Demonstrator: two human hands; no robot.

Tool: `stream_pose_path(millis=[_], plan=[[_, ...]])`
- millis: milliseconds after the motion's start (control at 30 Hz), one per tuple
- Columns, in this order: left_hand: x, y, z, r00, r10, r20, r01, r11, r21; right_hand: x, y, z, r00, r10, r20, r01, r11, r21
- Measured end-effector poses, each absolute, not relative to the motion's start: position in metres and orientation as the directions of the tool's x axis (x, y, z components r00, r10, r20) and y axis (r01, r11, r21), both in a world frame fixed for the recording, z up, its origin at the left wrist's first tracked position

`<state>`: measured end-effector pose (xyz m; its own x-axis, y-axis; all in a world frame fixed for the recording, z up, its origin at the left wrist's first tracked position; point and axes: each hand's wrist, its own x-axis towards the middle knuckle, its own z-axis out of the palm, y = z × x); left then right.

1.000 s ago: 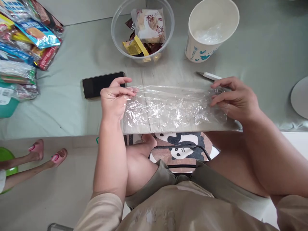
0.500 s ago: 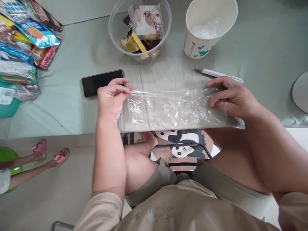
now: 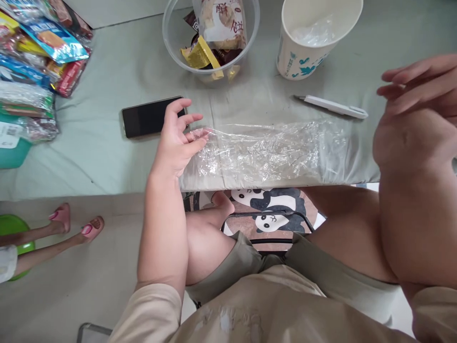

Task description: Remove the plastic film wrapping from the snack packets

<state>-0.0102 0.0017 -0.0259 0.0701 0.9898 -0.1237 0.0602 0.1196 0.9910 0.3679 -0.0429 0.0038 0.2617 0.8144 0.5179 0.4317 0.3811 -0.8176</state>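
A clear bowl (image 3: 167, 38) holds snack packets (image 3: 221, 19); beside it, a paper cup (image 3: 303, 59) has crumpled plastic (image 3: 314, 33) inside. On the cloth-covered table (image 3: 107, 143) the film (image 3: 271, 152) lies flat along the near edge. The left hand (image 3: 176, 143) rests loose fingertips on its left end, seemingly pressing rather than pinching. The right hand (image 3: 410, 119) hangs raised at the right, fingers spread, holding nothing. A phone (image 3: 148, 116) lies just beyond the left hand and a white cutter (image 3: 332, 105) beyond the film, with bare cloth between film and bowl
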Motion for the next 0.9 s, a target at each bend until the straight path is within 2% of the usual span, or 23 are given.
stream_pose_path(millis=[33,100,200,300,400,533,600,700,800,900], plan=[[-0.009,0.002,-0.025,0.087,0.988,-0.127,0.049,0.123,0.991,0.363,-0.040,0.008,0.287,0.776,0.562,0.453,0.407,-0.793],[-0.006,0.001,-0.020,0.122,0.982,-0.146,0.027,0.144,0.989,0.349,-0.035,0.018,0.132,0.803,0.581,0.533,0.437,-0.725],[-0.004,-0.001,-0.012,0.167,0.970,-0.179,0.009,0.180,0.984,0.326,-0.026,0.028,-0.249,0.913,0.323,0.665,0.403,-0.629],[-0.006,-0.004,-0.010,0.233,0.958,-0.169,0.000,0.174,0.985,0.309,-0.016,0.027,-0.446,0.894,0.045,0.718,0.387,-0.578],[-0.011,-0.003,-0.015,0.233,0.965,-0.117,0.013,0.117,0.993,0.304,-0.010,0.020,-0.418,0.901,-0.120,0.774,0.283,-0.567],[-0.017,0.003,-0.022,-0.010,1.000,-0.016,0.018,0.016,1.000,0.304,-0.015,0.011,-0.273,0.962,-0.015,0.688,0.184,-0.702],[-0.015,0.004,-0.025,-0.070,0.996,-0.050,-0.021,0.049,0.999,0.302,-0.019,0.002,-0.168,0.985,0.025,0.611,0.124,-0.782],[-0.007,0.004,-0.028,-0.017,0.981,-0.193,-0.058,0.192,0.980,0.297,-0.022,-0.014,-0.076,0.997,0.014,0.506,0.051,-0.861],[0.001,0.005,-0.030,-0.006,0.970,-0.241,-0.012,0.241,0.970,0.297,-0.024,-0.020,-0.082,0.996,-0.039,0.493,0.007,-0.870],[-0.002,0.013,-0.032,-0.092,0.966,-0.242,-0.012,0.242,0.970,0.304,-0.029,-0.009,-0.163,0.973,-0.162,0.499,-0.061,-0.864]])
